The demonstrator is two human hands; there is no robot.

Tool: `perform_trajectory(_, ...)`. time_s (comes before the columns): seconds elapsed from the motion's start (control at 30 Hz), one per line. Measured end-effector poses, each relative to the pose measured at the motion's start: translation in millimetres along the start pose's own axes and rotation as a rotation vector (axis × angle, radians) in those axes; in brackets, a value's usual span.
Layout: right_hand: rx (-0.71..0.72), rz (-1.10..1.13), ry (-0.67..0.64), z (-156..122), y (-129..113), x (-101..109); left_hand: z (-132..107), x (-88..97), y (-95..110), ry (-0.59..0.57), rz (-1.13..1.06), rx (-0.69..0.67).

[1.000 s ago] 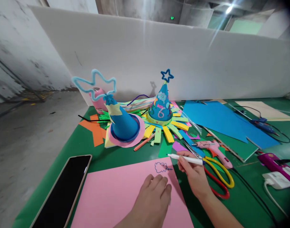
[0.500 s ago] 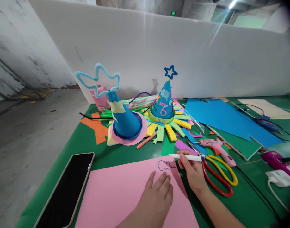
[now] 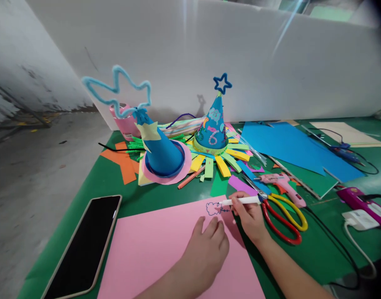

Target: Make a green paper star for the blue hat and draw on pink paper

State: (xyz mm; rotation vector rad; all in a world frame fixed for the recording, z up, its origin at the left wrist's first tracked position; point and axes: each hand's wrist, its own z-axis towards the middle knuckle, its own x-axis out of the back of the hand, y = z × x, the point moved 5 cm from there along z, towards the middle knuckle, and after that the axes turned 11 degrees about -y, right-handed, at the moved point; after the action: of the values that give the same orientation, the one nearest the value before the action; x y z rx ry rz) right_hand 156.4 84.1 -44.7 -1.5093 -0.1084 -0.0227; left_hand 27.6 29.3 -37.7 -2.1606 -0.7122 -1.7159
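Observation:
A sheet of pink paper (image 3: 153, 245) lies before me, with a cloud-like outline (image 3: 213, 209) drawn in dark ink near its top right corner. Pressed on the sheet just below that drawing is my left hand (image 3: 205, 253), fingers spread and holding nothing. My right hand (image 3: 248, 216) grips a white marker (image 3: 244, 200) with a dark end. The marker's tip points left, at the right side of the outline. Just beyond the right hand lie scissors (image 3: 286, 214) with one red and one yellow handle loop.
A phone (image 3: 84, 245) lies left of the paper. Behind stand a blue cone hat (image 3: 163, 153) with a pink brim and a decorated blue party hat (image 3: 212, 128). Rightward are a pink glue gun (image 3: 282, 185), blue sheets (image 3: 286, 145) and a purple power strip (image 3: 361, 203).
The marker tip has moved left from the paper's top edge to the drawn outline. My left hand stays on the sheet. The whole view has tilted slightly down.

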Motion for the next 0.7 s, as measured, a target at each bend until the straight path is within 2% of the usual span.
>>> perform_trajectory(0.43,0.041,-0.153,-0.089,5.0,-3.3,-12.1,-2.2,-5.2,-2.2,0.179,-0.005,0.022)
perform_trajectory(0.7,0.049,-0.199,-0.107,5.2,-3.0,-13.5,-1.3,-4.3,-4.6,0.179,0.0,0.015)
